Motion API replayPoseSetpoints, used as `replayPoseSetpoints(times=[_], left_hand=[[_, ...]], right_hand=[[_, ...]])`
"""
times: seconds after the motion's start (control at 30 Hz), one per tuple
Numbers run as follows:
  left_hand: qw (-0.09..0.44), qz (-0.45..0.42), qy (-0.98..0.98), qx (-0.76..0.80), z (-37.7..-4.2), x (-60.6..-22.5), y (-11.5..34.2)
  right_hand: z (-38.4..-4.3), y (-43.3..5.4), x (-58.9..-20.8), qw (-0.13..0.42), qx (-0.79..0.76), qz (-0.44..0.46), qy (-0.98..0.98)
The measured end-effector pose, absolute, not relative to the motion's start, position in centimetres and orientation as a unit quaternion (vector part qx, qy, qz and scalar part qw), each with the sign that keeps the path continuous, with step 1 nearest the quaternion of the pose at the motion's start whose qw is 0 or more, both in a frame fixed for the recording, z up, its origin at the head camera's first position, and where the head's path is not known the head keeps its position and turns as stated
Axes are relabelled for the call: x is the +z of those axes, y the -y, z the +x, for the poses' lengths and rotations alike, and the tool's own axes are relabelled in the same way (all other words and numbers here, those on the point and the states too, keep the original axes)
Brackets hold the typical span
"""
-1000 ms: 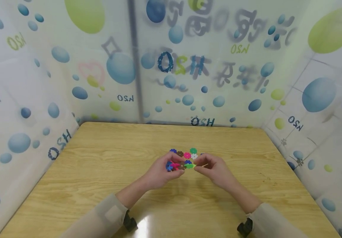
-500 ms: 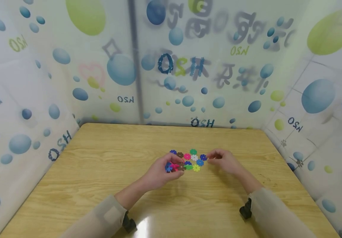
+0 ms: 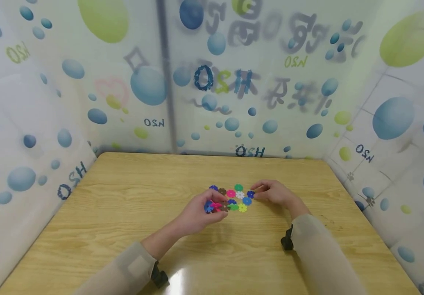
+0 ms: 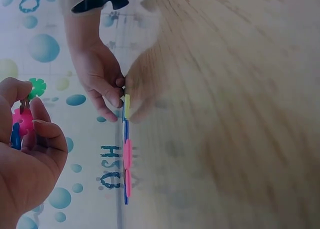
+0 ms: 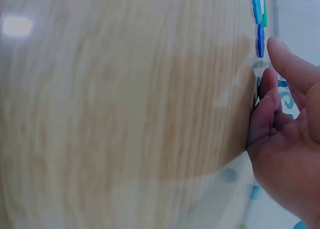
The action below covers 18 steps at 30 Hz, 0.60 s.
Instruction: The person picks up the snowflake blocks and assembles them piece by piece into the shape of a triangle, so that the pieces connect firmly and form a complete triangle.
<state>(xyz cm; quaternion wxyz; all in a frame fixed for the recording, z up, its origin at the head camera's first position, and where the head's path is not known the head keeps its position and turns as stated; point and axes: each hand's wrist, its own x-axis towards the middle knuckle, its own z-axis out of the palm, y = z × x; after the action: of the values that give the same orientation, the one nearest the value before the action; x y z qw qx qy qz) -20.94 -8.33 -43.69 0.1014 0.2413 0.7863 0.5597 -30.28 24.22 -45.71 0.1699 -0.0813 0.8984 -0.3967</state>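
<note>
In the head view, my left hand (image 3: pixel 198 211) pinches a short chain of flower-shaped interlocking discs above the table. A blue disc (image 3: pixel 208 207), a pink disc (image 4: pixel 22 121) and a green disc (image 4: pixel 36 88) show in it, with brown between pink and green. My right hand (image 3: pixel 276 193) is low over the tabletop, thumb and fingers apart. Its fingertips are beside a dark blue disc (image 3: pixel 250 194) at the right end of the loose ones. A dark sliver lies by its fingers in the right wrist view; I cannot tell what it is.
Loose discs lie flat on the wooden table (image 3: pixel 141 184) beyond the left hand: a green one (image 3: pixel 239 187), a white one (image 3: pixel 239 195), a light blue one (image 3: pixel 247 200), a yellow one (image 3: pixel 243 207) and several others. Printed wall panels (image 3: pixel 212 135) border the table.
My right hand has left the chain and moved right and away from me, to the dark blue disc. The left hand has stayed almost still, holding the chain.
</note>
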Motion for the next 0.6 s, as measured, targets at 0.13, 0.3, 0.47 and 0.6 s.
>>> replayPoseSetpoints(times=[0.13, 0.3, 0.47, 0.6], left_hand=[[0.109, 0.238, -0.783, 0.564, -21.0, -43.5, 8.4], [0.114, 0.234, -0.780, 0.569, -21.0, -43.4, 8.3], [0.116, 0.238, -0.778, 0.569, -21.0, -43.4, 8.2], [0.116, 0.238, -0.778, 0.570, -20.9, -43.3, 8.2]], right_hand=[[-30.3, -23.6, -45.6, 0.170, -0.375, -0.083, -0.908], [-30.2, -22.8, -45.5, 0.165, -0.367, -0.071, -0.913], [-30.0, -22.7, -45.3, 0.169, -0.372, -0.057, -0.911], [-29.9, -22.9, -45.2, 0.173, -0.375, -0.060, -0.909]])
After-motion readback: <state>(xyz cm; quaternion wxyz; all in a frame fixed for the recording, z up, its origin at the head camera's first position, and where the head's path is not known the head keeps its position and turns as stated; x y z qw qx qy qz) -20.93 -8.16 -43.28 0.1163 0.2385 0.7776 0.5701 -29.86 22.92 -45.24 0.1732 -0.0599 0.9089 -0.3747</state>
